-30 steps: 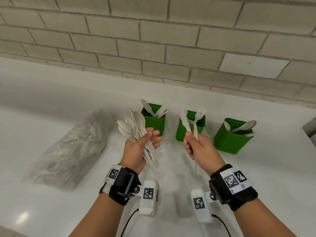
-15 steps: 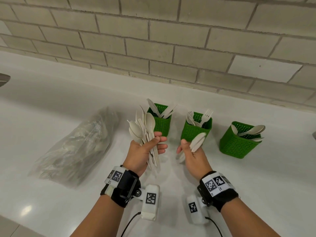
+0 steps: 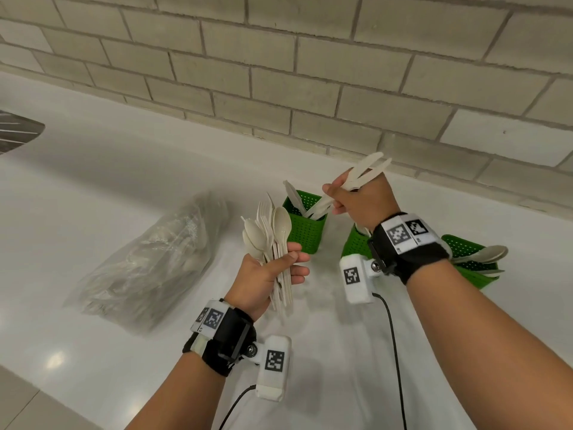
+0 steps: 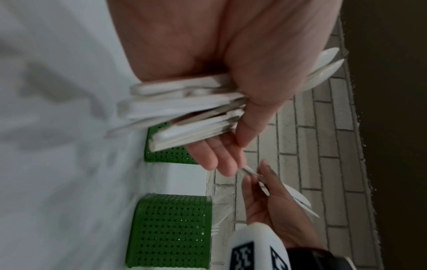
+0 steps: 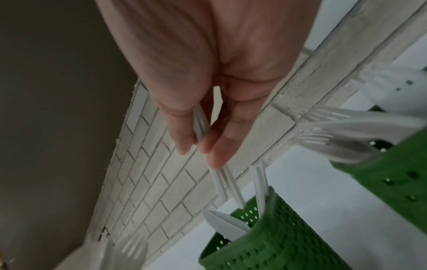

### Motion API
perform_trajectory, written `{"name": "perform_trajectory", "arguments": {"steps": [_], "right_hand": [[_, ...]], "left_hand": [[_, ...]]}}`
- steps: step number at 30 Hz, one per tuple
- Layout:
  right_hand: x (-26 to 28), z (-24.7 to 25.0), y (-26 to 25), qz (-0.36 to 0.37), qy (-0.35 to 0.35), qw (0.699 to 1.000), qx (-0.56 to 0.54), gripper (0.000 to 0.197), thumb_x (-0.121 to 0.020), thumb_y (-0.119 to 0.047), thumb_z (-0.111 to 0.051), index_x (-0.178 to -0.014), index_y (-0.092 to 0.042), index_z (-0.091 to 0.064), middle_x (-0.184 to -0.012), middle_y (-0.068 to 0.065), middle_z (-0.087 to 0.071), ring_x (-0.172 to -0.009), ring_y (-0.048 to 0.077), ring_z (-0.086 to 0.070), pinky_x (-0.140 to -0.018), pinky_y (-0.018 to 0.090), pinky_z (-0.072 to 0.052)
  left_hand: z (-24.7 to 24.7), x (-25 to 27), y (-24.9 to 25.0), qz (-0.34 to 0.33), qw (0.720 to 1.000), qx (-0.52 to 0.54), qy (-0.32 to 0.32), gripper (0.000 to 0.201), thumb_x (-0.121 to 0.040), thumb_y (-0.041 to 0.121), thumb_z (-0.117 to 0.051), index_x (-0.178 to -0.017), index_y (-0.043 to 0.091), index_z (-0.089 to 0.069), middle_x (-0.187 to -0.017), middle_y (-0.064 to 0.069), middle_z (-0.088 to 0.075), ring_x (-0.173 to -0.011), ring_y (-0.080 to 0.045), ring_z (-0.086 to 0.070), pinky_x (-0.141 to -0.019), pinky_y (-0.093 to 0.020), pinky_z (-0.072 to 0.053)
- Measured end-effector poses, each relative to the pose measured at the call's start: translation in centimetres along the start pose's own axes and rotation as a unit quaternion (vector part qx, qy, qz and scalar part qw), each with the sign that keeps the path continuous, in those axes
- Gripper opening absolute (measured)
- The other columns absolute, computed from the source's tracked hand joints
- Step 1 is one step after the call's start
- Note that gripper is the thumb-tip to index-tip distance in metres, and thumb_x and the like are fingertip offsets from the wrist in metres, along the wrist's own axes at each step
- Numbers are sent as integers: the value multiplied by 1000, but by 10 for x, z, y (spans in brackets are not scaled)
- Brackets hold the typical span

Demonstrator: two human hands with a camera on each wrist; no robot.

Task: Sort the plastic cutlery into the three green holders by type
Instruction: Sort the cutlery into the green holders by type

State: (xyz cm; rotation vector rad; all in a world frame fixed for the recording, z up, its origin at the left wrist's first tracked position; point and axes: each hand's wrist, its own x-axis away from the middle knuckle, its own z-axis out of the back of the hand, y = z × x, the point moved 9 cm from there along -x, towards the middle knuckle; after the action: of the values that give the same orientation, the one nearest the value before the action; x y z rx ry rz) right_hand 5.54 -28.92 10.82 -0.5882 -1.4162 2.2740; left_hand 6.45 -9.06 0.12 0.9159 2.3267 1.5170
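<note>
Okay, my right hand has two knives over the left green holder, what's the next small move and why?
Probably lower the right hand a little and let go, so the two knives slide handle-first into the left holder. Their handle ends already reach its opening, and that holder already has knives in it. The left hand holds the remaining bundle of spoons and forks, so it can wait.

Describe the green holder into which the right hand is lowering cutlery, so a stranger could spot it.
Three green holders stand along the brick wall. Take the leftmost holder, nearest the clear plastic bag. It alone holds knives; the right hand lowers two more into it.
</note>
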Motion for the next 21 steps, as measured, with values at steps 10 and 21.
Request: {"name": "perform_trajectory", "arguments": {"steps": [10, 21], "right_hand": [[-20, -18, 20, -32, -9, 998, 55, 16, -78, -11, -77, -90, -17, -68, -87, 8, -67, -65, 20, -66, -70, 39, -60], [72, -44, 13, -29, -97, 994, 28, 9, -87, -18, -69, -94, -14, -67, -81, 5, -68, -65, 11, -62, -62, 23, -49]], "left_hand": [[0, -1, 3, 9, 1000, -4, -18, 15, -91, 0, -57, -104, 2, -64, -89, -14, -72, -69, -22, -70, -63, -31, -57], [-17, 7, -8, 54, 993, -32, -100, 26, -85, 16, -69, -108, 5, -66, -91, -15, -72, -60, -23, -67, -53, -27, -54]]}}
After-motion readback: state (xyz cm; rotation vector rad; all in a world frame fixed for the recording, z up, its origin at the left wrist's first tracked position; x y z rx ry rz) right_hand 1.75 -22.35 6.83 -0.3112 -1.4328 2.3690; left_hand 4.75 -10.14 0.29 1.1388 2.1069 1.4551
